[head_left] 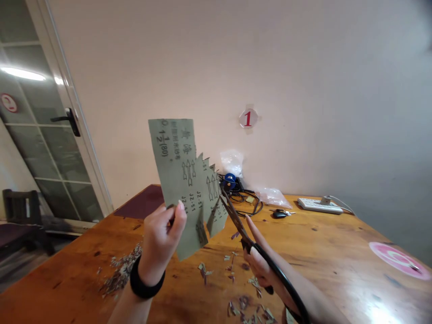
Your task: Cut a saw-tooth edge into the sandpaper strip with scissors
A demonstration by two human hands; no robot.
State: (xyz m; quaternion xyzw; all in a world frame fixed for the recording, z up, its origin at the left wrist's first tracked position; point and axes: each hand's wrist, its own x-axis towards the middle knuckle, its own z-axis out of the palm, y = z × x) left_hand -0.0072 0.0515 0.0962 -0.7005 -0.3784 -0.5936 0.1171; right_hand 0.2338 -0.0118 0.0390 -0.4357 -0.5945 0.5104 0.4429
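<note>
My left hand [166, 231] is closed on a sheet of sandpaper [178, 180], held upright with its pale green printed back towards me. Jagged cuts run along the sheet's right side, and its lower right part is slit and bent. Black-handled scissors [248, 240] are in my right hand [261, 265], fingers wrapped round the handles and the index finger stretched along the blades. The blade tips meet the sheet's right edge; whether they grip it I cannot tell. Small cut scraps [243, 306] lie on the table below the hands.
A heap of cut bits [123, 272] lies on the wooden table [337, 252] at left. Behind are black cables [251, 204], a blue spool [230, 181], plastic bags [274, 196], keys [281, 213] and a power strip [319, 205]. A pink round sticker [394, 258] is at right.
</note>
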